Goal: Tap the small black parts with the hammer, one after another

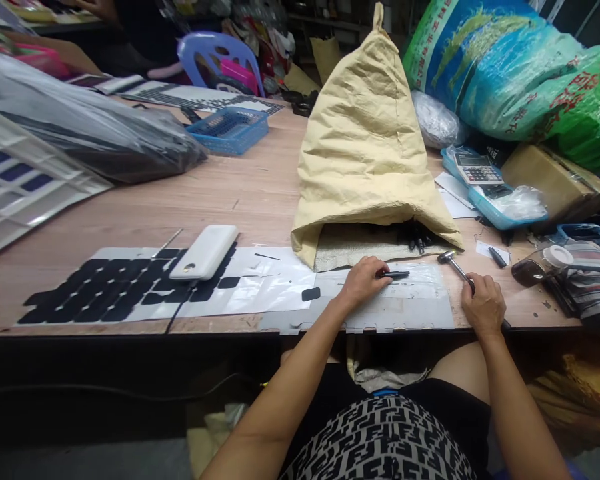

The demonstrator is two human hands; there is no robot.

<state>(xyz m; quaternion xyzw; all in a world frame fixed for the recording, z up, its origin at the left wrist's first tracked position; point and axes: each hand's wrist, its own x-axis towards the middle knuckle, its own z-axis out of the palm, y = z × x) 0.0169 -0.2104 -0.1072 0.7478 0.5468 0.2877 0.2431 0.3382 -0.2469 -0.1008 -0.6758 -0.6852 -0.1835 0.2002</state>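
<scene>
My left hand [367,281] is closed around a slim black pen-like piece [396,274], which lies low over a grey-white work mat [405,310]. To the right, my right hand [484,303] grips the dark handle of a small hammer [454,265]; its metal head is near the mat's far right corner. Just beyond both hands, a tan cloth sack [363,153] stands with its mouth towards me, and several black pieces [417,241] show in the opening. A small black rounded patch [311,294] lies left of my left hand.
On the left lie a white power bank [205,252] and a sheet of black patches [90,287]. A blue basket [233,130] sits farther back. At right are a calculator [477,170], a jar [543,265] and a cardboard box [560,180]. Someone sits across the table at upper left.
</scene>
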